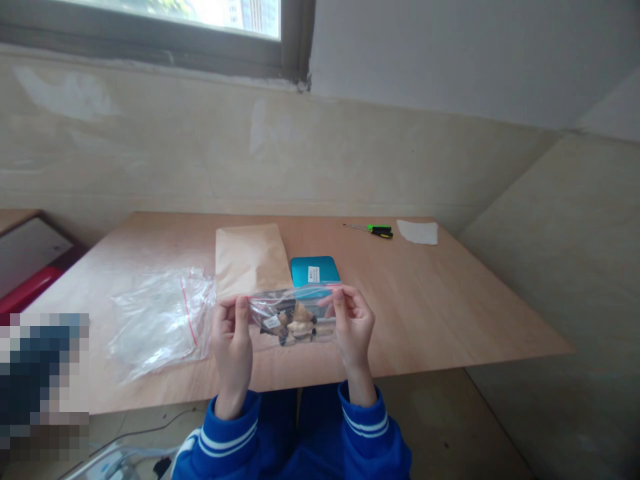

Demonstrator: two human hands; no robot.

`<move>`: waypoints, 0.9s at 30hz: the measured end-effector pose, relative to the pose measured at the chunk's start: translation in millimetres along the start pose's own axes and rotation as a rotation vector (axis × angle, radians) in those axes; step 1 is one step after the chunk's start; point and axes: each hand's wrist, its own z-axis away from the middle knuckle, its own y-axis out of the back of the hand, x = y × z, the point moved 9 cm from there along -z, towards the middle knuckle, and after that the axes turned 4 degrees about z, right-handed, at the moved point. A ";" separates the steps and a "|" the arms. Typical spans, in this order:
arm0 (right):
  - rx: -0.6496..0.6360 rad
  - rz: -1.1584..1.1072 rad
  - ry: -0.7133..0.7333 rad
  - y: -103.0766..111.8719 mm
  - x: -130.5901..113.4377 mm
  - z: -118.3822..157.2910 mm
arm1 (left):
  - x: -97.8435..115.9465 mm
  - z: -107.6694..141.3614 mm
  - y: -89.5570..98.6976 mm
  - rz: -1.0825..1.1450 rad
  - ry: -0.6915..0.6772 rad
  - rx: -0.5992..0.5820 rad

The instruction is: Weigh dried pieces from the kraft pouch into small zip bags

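A clear zip bag (300,330) with several brown and tan pieces and a small white label inside is held up above the table's near edge. My left hand (234,350) pinches its top left corner, thumb on the near side. At the top right corner, my right hand (354,323) grips the bag between thumb and curled fingers. A red strip runs along the bag's top edge. Just behind the bag lies a teal case (315,269) with a white label, its near part seen through the plastic.
A brown paper sheet or envelope (250,257) lies behind my left hand. Clear plastic bags (155,327) are spread at the left of the wooden table (450,320). Screwdrivers (381,231) and a white paper piece (419,233) lie at the back right.
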 end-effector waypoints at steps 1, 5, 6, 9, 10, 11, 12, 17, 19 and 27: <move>-0.002 0.005 0.004 0.2 -0.6 0.0 | 0.3 -0.8 -0.3 0.008 -0.001 -0.012; 0.002 0.048 0.021 1.8 -1.8 -0.8 | -10.2 -3.3 1.8 0.077 0.065 -0.031; 0.007 0.062 0.028 2.4 -2.1 -0.9 | -14.1 -3.7 2.8 0.098 0.088 -0.031; 0.027 0.093 0.057 3.5 -3.2 -0.8 | -21.6 -4.9 5.9 0.145 0.136 -0.026; 0.031 0.098 0.065 3.6 -3.5 -0.8 | -22.2 -5.2 6.8 0.155 0.145 -0.021; 0.035 0.099 0.071 3.5 -3.7 -0.7 | -22.2 -5.4 7.4 0.164 0.153 -0.016; 0.036 0.098 0.074 3.4 -3.8 -0.8 | -21.8 -5.5 7.5 0.171 0.162 -0.014; 0.017 0.066 0.081 3.2 -2.7 -2.5 | -20.5 -5.6 3.4 0.215 0.198 -0.030; 0.011 0.078 0.078 3.9 -0.2 -3.5 | -20.1 -5.8 1.6 0.223 0.196 -0.044; -0.090 0.455 0.358 -12.6 -31.5 3.6 | 3.5 2.6 -10.7 0.018 0.043 -0.178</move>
